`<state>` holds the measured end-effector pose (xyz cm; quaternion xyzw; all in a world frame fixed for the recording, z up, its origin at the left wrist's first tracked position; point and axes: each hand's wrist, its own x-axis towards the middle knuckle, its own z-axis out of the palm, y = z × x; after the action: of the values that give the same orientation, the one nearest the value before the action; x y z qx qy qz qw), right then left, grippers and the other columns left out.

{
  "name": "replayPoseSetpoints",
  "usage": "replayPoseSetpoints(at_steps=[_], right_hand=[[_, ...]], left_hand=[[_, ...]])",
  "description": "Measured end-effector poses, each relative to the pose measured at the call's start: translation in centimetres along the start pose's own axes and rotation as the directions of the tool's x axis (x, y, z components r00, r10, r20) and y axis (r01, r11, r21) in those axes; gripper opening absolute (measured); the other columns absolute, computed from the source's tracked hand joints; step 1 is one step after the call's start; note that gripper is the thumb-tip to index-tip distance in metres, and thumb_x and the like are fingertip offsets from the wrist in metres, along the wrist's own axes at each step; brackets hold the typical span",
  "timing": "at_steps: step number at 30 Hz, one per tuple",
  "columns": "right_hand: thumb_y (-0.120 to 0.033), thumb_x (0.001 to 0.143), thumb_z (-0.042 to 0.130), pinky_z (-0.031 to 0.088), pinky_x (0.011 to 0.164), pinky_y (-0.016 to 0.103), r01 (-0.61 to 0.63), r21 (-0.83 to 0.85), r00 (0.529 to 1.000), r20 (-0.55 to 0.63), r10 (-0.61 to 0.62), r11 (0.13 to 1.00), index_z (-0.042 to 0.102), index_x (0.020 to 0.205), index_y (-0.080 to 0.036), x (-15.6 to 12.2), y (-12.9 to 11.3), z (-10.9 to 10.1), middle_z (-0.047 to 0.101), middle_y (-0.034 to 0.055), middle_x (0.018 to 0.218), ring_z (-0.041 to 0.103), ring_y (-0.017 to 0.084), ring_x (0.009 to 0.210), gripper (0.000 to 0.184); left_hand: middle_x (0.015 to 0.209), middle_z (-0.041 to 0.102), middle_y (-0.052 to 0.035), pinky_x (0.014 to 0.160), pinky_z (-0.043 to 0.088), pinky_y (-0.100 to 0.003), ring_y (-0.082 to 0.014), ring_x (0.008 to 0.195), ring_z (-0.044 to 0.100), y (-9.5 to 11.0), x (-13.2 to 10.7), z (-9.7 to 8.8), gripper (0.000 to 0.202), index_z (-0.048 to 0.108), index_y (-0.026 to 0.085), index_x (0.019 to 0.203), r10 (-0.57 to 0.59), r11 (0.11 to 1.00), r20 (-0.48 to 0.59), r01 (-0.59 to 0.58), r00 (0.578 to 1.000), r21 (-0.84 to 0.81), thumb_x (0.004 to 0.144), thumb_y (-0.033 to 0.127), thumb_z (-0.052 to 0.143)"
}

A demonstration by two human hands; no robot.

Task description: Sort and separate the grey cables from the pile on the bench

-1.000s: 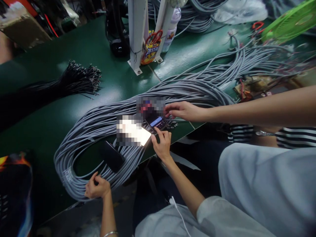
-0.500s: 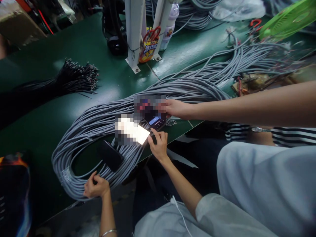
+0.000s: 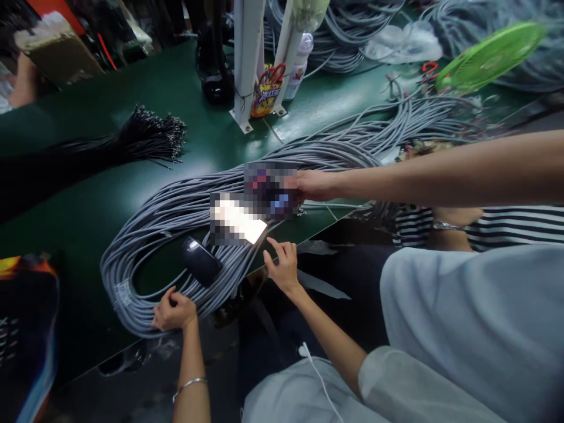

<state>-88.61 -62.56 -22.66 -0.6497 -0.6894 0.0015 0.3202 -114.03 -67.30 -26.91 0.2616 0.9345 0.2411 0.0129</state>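
My left hand [image 3: 174, 311] rests on the near edge of a large coil of grey cable [image 3: 145, 235], its fingers curled in with nothing visible inside. My right hand [image 3: 282, 267] hovers beside the coil, thumb and forefinger apart. Just beyond its fingertips lies a brightly lit phone [image 3: 255, 231], partly blurred out by pixels. A co-worker's hand [image 3: 315, 185] reaches in from the right to a second, dark phone [image 3: 279, 202], also pixelated. A glossy black slab [image 3: 201, 261], perhaps another phone, lies on the coil between my hands.
A bundle of black wires [image 3: 150, 138] lies on the green table [image 3: 211, 132] at left. Behind the coil stand a white metal post [image 3: 243, 64], a snack packet [image 3: 267, 97] with red-handled scissors, and a bottle [image 3: 297, 67]. A green fan [image 3: 489, 56] is at back right.
The view has shifted slightly. My right hand has drawn a little away from the lit phone's edge. The co-worker's dark phone has moved slightly; my left hand stays on the coil.
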Motion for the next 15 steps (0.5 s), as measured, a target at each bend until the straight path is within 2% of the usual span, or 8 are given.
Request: replayPoseSetpoints(at_steps=[5, 8, 10, 13, 15], right_hand=[[-0.028, 0.092, 0.045, 0.043, 0.077, 0.036, -0.021, -0.066, 0.998, 0.065, 0.025, 0.998, 0.060, 0.115, -0.016, -3.2, -0.2, -2.1, 0.048, 0.0035, 0.078, 0.046, 0.019, 0.076, 0.030], [-0.027, 0.091, 0.044, 0.044, 0.078, 0.037, -0.027, -0.104, 0.996, 0.087, 0.036, 0.994, 0.059, 0.117, -0.017, -6.5, -1.0, -4.2, 0.049, 0.0046, 0.080, 0.047, 0.021, 0.080, 0.031], [-0.025, 0.091, 0.044, 0.045, 0.076, 0.037, -0.014, -0.114, 0.995, 0.095, 0.025, 0.993, 0.060, 0.117, -0.016, -9.3, -1.9, -5.8, 0.050, 0.0055, 0.081, 0.048, 0.022, 0.081, 0.031], [-0.022, 0.089, 0.046, 0.047, 0.075, 0.036, 0.010, -0.119, 0.988, 0.154, 0.008, 0.993, 0.061, 0.114, -0.017, -14.2, -3.4, -7.9, 0.051, 0.0055, 0.080, 0.050, 0.021, 0.078, 0.030], [-0.019, 0.086, 0.048, 0.048, 0.075, 0.036, 0.019, -0.115, 0.976, 0.217, 0.007, 0.993, 0.063, 0.110, -0.017, -17.3, -4.4, -8.8, 0.052, 0.0051, 0.078, 0.051, 0.021, 0.076, 0.028]], left_hand=[[0.077, 0.067, -0.0132, 0.085, 0.033, -0.048, -0.0328, 0.091, 0.056, 1.0, -0.1, 0.3, 0.025, 0.069, 0.018, 0.078, -0.025, 0.993, 0.036, 0.029, 0.999, -0.119, 0.067, 0.020, 0.046], [0.078, 0.067, -0.0141, 0.090, 0.032, -0.051, -0.0341, 0.096, 0.056, 1.6, 0.1, 0.3, 0.026, 0.070, 0.017, 0.080, -0.031, 0.972, 0.082, 0.049, 0.996, -0.228, 0.069, 0.020, 0.047], [0.078, 0.068, -0.0125, 0.093, 0.033, -0.051, -0.0329, 0.097, 0.058, 1.5, 0.4, -0.1, 0.024, 0.070, 0.017, 0.078, 0.003, 0.944, 0.149, 0.046, 0.989, -0.327, 0.068, 0.021, 0.049], [0.080, 0.071, -0.0068, 0.090, 0.043, -0.040, -0.0251, 0.090, 0.063, -0.5, 0.8, -1.6, 0.020, 0.069, 0.019, 0.077, 0.111, 0.867, 0.277, 0.043, 0.955, -0.496, 0.068, 0.022, 0.051], [0.084, 0.072, -0.0049, 0.084, 0.048, -0.034, -0.0211, 0.087, 0.065, -3.8, 0.4, -3.4, 0.023, 0.069, 0.018, 0.080, 0.133, 0.824, 0.319, 0.074, 0.938, -0.562, 0.072, 0.023, 0.048]])
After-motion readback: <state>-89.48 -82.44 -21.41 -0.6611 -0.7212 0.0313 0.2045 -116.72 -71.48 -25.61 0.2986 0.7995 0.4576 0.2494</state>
